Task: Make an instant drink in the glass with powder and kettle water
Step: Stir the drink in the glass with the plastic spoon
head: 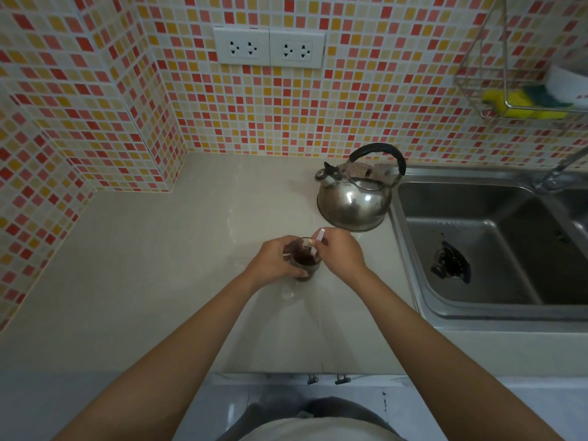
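Note:
A clear glass (304, 260) with dark brown drink in it stands on the pale countertop (178, 268). My left hand (274, 261) wraps around the glass from the left. My right hand (342, 252) pinches a thin white stick or spoon handle (319, 235) whose lower end dips into the dark liquid. A steel kettle (356, 194) with a black handle stands behind and to the right of the glass, its spout pointing left. No powder packet is visible.
A steel sink (496, 249) with a dark drain lies to the right, a tap (563, 168) at its back. A wire rack (521, 90) with a yellow sponge hangs on the tiled wall. Two double sockets (269, 47) sit above the counter.

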### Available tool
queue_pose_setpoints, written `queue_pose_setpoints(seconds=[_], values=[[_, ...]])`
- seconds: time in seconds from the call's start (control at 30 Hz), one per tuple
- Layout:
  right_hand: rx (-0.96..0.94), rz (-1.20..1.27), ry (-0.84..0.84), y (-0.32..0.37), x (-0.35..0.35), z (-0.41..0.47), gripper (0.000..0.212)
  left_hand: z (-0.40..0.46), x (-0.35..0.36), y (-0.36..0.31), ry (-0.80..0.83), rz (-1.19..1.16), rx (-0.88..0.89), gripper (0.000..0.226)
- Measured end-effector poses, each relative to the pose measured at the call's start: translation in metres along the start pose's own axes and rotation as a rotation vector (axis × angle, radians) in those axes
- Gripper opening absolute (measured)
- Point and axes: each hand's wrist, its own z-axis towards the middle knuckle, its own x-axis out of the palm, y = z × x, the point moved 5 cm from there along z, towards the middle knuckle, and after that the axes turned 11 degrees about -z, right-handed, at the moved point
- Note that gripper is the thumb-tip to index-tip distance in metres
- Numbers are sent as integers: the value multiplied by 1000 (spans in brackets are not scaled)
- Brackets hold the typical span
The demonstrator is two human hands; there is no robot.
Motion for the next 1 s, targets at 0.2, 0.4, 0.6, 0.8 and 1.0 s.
queue_pose_setpoints(seconds=[0.2,0.4,0.6,0.8,1.0], values=[[-5,93,25,2,3,1,16,0,-1,-1,4,-13,7,71],[51,116,59,1,5,3,15,-1,-1,-2,5,-18,16,69],[9,-30,13,-1,1,3,16,-2,0,-4,14,-14,22,70],[-68,35,-2,4,3,0,17,-2,0,-4,13,2,20,69],[73,150,41,-2,5,5,18,-2,0,-5,11,4,17,70]])
